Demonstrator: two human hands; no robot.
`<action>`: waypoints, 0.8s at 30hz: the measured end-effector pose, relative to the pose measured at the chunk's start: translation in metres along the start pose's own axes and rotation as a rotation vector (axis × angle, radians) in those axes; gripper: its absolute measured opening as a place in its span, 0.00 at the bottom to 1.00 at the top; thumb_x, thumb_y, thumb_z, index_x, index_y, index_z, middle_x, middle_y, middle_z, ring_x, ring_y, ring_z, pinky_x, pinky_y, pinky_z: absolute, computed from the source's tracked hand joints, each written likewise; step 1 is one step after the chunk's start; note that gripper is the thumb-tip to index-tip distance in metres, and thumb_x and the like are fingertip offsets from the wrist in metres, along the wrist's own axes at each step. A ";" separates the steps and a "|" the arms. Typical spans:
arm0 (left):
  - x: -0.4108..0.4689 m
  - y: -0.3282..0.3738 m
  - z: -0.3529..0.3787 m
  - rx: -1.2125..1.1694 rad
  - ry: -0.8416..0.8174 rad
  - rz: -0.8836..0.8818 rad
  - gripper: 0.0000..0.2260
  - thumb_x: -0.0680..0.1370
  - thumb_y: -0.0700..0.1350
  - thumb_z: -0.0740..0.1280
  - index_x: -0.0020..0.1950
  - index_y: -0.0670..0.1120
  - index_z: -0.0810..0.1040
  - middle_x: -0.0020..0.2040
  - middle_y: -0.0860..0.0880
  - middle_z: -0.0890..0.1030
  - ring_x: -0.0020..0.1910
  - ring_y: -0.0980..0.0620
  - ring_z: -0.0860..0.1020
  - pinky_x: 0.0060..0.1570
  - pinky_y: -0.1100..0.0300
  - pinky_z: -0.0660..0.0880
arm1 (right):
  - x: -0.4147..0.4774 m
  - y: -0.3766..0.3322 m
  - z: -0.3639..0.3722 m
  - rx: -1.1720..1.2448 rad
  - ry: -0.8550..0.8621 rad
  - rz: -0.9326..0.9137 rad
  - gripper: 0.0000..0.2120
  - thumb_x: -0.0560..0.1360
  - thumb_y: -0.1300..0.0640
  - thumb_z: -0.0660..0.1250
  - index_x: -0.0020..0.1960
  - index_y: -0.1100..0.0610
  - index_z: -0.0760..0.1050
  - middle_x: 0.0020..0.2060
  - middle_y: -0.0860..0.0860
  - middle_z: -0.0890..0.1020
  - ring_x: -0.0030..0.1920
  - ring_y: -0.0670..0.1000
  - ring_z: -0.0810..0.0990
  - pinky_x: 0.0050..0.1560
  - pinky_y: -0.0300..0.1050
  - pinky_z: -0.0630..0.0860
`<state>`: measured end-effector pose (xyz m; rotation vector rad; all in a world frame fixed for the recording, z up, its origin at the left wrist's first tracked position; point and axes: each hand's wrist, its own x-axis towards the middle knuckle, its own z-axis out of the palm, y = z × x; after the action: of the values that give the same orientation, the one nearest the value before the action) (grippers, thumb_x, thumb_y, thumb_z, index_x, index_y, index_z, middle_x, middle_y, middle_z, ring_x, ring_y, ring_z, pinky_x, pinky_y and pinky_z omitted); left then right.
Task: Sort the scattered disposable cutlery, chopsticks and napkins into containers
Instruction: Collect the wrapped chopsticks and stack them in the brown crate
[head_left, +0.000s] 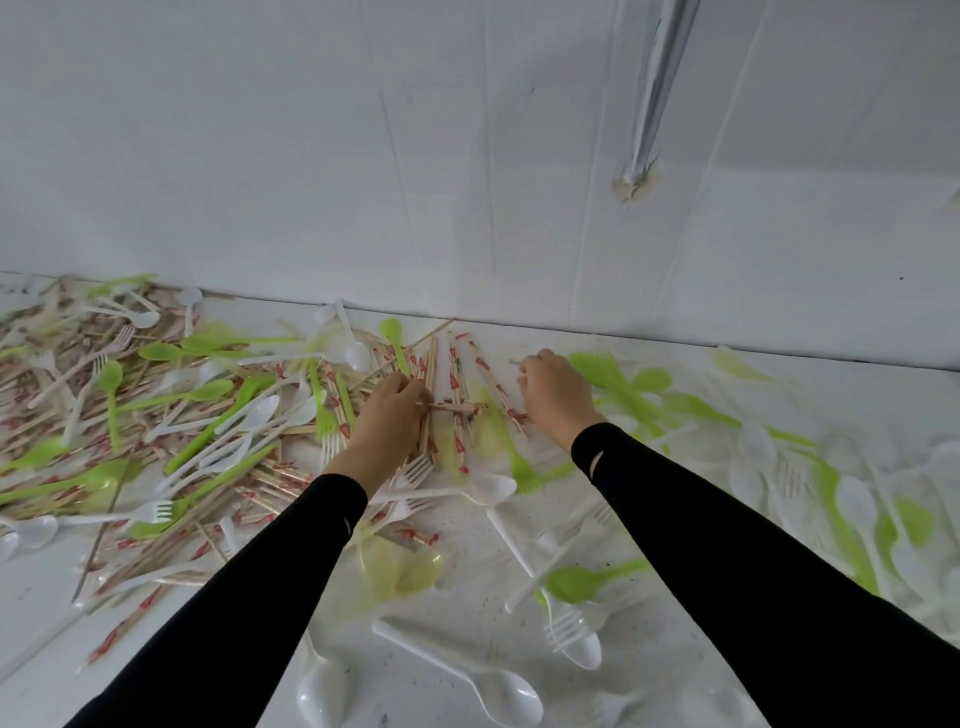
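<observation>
Left hand (387, 421) grips chopsticks (430, 359) — red wrapper print unreadable.

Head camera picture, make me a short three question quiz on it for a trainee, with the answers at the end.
1. True or false: the left hand holds chopsticks.
2. The fork just left of that hand is: A green, B red, C black.
3. Fill in: both sleeves are ____.
Key: 1 true; 2 A; 3 black.
</observation>
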<state>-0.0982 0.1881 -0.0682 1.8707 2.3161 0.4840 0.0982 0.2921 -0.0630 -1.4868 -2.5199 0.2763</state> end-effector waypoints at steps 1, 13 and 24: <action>0.000 -0.001 0.001 -0.002 0.009 0.020 0.09 0.80 0.37 0.63 0.58 0.43 0.78 0.57 0.45 0.76 0.58 0.45 0.73 0.59 0.53 0.71 | 0.004 0.004 0.000 -0.046 0.000 0.001 0.12 0.80 0.63 0.57 0.61 0.61 0.74 0.57 0.56 0.76 0.57 0.57 0.74 0.51 0.49 0.71; 0.010 0.013 -0.029 -0.406 0.461 0.213 0.09 0.83 0.39 0.58 0.58 0.39 0.76 0.48 0.46 0.77 0.40 0.56 0.72 0.40 0.73 0.65 | 0.006 0.014 0.006 -0.161 0.104 0.031 0.10 0.80 0.59 0.56 0.58 0.60 0.73 0.55 0.56 0.77 0.56 0.59 0.74 0.52 0.51 0.67; -0.011 0.015 -0.049 -0.718 0.507 -0.032 0.04 0.84 0.44 0.56 0.55 0.47 0.70 0.46 0.55 0.81 0.36 0.55 0.76 0.35 0.56 0.75 | -0.024 -0.024 -0.041 0.670 0.389 -0.053 0.10 0.82 0.61 0.57 0.63 0.60 0.68 0.40 0.53 0.78 0.38 0.49 0.76 0.38 0.39 0.72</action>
<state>-0.0963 0.1717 -0.0186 1.4514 1.9750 1.6751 0.1004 0.2625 -0.0195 -1.0721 -1.8846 0.6689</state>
